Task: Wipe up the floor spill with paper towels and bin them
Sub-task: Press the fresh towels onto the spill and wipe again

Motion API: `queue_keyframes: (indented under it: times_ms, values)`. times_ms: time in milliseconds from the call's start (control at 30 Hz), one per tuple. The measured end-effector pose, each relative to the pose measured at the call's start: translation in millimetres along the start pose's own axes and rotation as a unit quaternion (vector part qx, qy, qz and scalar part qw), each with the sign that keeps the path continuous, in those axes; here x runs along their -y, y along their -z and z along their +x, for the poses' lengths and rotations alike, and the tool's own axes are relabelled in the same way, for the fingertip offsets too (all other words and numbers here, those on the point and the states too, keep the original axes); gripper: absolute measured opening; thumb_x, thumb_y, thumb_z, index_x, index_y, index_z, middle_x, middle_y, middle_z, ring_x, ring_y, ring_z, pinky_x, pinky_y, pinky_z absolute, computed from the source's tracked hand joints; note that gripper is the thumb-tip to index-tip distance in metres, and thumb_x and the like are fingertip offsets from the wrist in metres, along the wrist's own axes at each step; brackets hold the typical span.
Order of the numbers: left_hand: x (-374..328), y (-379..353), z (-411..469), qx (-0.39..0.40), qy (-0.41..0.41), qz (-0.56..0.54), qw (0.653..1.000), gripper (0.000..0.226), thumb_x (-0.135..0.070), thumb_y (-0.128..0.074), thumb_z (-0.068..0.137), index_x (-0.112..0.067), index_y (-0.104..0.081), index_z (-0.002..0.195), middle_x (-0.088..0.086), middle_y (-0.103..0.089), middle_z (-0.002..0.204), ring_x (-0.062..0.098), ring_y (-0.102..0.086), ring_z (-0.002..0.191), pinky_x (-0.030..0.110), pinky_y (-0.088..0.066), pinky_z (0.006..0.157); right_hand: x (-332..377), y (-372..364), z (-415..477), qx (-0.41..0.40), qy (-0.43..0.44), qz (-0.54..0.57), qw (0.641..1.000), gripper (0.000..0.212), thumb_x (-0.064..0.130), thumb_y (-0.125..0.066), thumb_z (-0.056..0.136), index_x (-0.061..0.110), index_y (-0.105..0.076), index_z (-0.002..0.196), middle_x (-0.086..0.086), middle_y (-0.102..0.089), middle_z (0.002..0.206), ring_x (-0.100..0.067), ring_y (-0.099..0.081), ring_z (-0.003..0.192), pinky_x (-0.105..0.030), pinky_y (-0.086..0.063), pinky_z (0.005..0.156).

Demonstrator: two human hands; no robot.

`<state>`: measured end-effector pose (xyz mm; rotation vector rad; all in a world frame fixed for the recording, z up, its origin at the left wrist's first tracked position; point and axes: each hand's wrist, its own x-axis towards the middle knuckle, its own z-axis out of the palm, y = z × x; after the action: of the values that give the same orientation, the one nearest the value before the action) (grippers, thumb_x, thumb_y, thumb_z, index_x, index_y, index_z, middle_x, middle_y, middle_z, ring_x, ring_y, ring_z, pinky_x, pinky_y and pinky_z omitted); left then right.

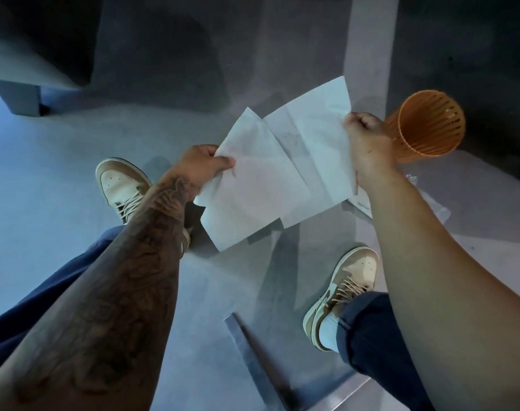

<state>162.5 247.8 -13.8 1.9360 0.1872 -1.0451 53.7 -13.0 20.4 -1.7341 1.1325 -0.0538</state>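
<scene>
I hold two white paper towels above the grey floor. My left hand point(203, 164) pinches the left edge of the nearer paper towel point(249, 191). My right hand point(367, 143) grips the right edge of the farther paper towel point(315, 134), which overlaps the first and shows faint grey marks. An orange slatted waste bin point(424, 126) stands on the floor just beyond my right hand, its mouth facing up. A wet-looking clear patch point(430, 200) lies on the floor beside my right forearm, partly hidden by the arm.
My two tan sneakers point(122, 188) point(341, 295) stand on the grey floor on either side of the towels. A grey furniture leg point(18, 96) rises at the far left. A metal bar point(252, 357) slants across the floor near my right foot.
</scene>
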Motion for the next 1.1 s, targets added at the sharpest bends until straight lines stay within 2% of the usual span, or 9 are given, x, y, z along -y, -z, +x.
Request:
queue_keyframes:
  times_ms: [167,333,467,567,667,733,833,967,1100]
  values:
    - [8.2,15.2,-1.4,-0.066,0.037,-0.072,0.995,0.015,-0.020,-0.069,0.060,-0.016,-0.077,0.072,0.016,-0.077,0.094,0.040,-0.073,0.090,0.054,-0.059,0.085,16.0,-0.8,-7.9,-0.020,0.063,0.039,0.997,0.014,0.041,-0.065,0.089,0.027,-0.065,0.085,0.011,-0.072,0.088,-0.008,-0.068,0.080,-0.033,-0.057,0.075]
    - [-4.5,5.5,-1.3,-0.031,0.060,-0.167,0.984,0.022,-0.014,-0.067,0.085,-0.004,-0.071,0.104,0.020,-0.074,0.105,0.041,-0.072,0.093,0.053,-0.060,0.081,31.5,-36.3,-27.1,0.000,0.207,0.056,0.977,0.008,0.015,-0.073,0.084,0.015,-0.070,0.091,0.009,-0.067,0.081,0.006,-0.059,0.069,-0.018,-0.051,0.067]
    - [-14.2,-0.7,-1.9,-0.009,0.067,-0.281,0.957,0.032,-0.010,-0.062,0.090,0.004,-0.065,0.118,0.025,-0.070,0.115,0.037,-0.072,0.085,0.044,-0.060,0.066,23.0,-66.7,-50.6,0.123,0.282,-0.007,0.951,0.016,0.008,-0.077,0.078,0.018,-0.072,0.089,0.006,-0.068,0.098,-0.002,-0.065,0.090,-0.019,-0.053,0.081]
    - [-18.6,-0.8,-7.7,0.017,0.058,-0.350,0.935,0.043,-0.027,-0.047,0.100,0.000,-0.061,0.130,0.024,-0.066,0.126,0.040,-0.068,0.107,0.046,-0.060,0.078,9.8,-72.6,-55.7,0.155,0.318,-0.091,0.931,0.016,0.009,-0.073,0.074,0.017,-0.073,0.087,0.007,-0.067,0.101,-0.010,-0.063,0.096,-0.030,-0.055,0.084]
    - [-19.6,3.1,-9.9,0.079,0.048,-0.385,0.918,0.070,-0.062,-0.031,0.100,-0.008,-0.063,0.130,0.020,-0.069,0.122,0.036,-0.069,0.105,0.045,-0.059,0.083,5.4,-71.4,-60.3,0.159,0.339,-0.143,0.916,0.014,0.010,-0.068,0.074,0.018,-0.072,0.085,0.010,-0.067,0.099,-0.011,-0.060,0.098,-0.034,-0.053,0.084]
    - [-23.4,4.5,-14.5,0.086,0.031,-0.363,0.927,0.075,-0.069,-0.035,0.095,-0.008,-0.066,0.124,0.019,-0.072,0.114,0.033,-0.072,0.095,0.044,-0.060,0.081,4.8,-70.6,-62.4,0.168,0.352,-0.177,0.904,0.013,0.010,-0.068,0.076,0.020,-0.072,0.084,0.011,-0.067,0.102,-0.012,-0.057,0.099,-0.033,-0.052,0.083]
    - [-23.6,0.1,-9.2,0.036,0.058,-0.265,0.962,0.051,-0.047,-0.065,0.091,-0.004,-0.066,0.120,0.021,-0.072,0.113,0.033,-0.073,0.088,0.044,-0.060,0.082,1.4,-71.2,-64.3,0.208,0.351,-0.229,0.884,0.012,0.020,-0.074,0.075,0.023,-0.074,0.087,0.012,-0.063,0.120,-0.014,-0.051,0.112,-0.032,-0.048,0.092]
    - [-18.1,-0.7,-2.9,0.049,0.094,-0.215,0.971,0.050,-0.040,-0.072,0.082,-0.007,-0.068,0.119,0.018,-0.074,0.111,0.038,-0.072,0.099,0.050,-0.057,0.088,-0.7,-71.3,-69.2,0.264,0.279,-0.194,0.903,0.036,0.061,-0.062,0.082,0.027,-0.070,0.091,0.017,-0.052,0.130,-0.005,-0.046,0.123,-0.024,-0.042,0.100]
    - [-16.3,-4.6,-3.7,0.078,0.108,-0.206,0.969,0.056,-0.039,-0.077,0.075,-0.011,-0.068,0.123,0.017,-0.073,0.114,0.039,-0.069,0.108,0.056,-0.053,0.095,-3.2,-72.1,-63.1,0.206,0.286,-0.180,0.919,0.034,0.049,-0.055,0.095,0.024,-0.061,0.117,0.012,-0.054,0.128,-0.006,-0.055,0.112,-0.032,-0.051,0.096]
